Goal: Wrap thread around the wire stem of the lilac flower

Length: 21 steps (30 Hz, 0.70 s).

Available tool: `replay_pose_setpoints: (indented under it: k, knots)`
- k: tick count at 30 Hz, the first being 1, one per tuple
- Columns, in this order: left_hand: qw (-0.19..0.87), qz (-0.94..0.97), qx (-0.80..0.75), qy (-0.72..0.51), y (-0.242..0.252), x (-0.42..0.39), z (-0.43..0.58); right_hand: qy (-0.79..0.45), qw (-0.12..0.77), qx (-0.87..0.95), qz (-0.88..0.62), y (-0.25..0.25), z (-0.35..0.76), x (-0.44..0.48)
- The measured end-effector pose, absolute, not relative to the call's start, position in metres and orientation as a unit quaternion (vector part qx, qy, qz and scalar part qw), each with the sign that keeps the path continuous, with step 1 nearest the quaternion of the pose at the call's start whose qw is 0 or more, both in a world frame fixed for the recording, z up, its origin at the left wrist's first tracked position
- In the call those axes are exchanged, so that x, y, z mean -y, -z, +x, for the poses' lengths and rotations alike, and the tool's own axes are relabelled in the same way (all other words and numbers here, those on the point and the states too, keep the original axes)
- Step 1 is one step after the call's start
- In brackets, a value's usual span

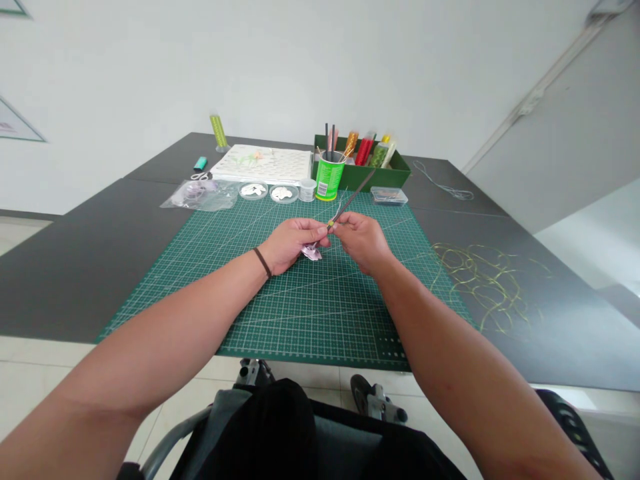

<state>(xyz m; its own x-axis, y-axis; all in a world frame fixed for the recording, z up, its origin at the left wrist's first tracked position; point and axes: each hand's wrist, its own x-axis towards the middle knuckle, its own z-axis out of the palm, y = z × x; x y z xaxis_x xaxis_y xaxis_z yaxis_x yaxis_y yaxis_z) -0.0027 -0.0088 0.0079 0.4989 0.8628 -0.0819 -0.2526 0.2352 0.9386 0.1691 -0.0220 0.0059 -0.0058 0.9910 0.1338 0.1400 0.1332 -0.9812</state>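
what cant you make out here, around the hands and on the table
All in the head view:
- Pale pink crinkled piece: partly hidden by the left hand, so its full shape is unclear.
- Lower end of the thin dark rod: hidden by the fingers of the right hand and the left hand.
- Clear plastic bag: contents blurred by glare.
- Coloured bottles in the green open box: labels too small to read.
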Motion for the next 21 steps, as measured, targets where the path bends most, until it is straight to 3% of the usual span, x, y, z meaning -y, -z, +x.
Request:
replay_pose_setpoints:
  k: [8,14,21]
  knots:
    - [0.771,0.470,-0.280,-0.326,-0.0121,0.0099,-0.0096,-0.516,0.473,0.582,-0.413,-0.0044,0.1722,0.0220]
    - [0.764,0.521,-0.292,-0.244,-0.0145,0.0128,-0.0119,-0.477,0.472,0.595,-0.442,0.0006,0.1728,0.0176]
    - [0.695,0.603,-0.311,-0.236,-0.0163,0.0165,-0.0086,-0.398,0.505,0.613,-0.459,-0.0004,0.1718,0.0163]
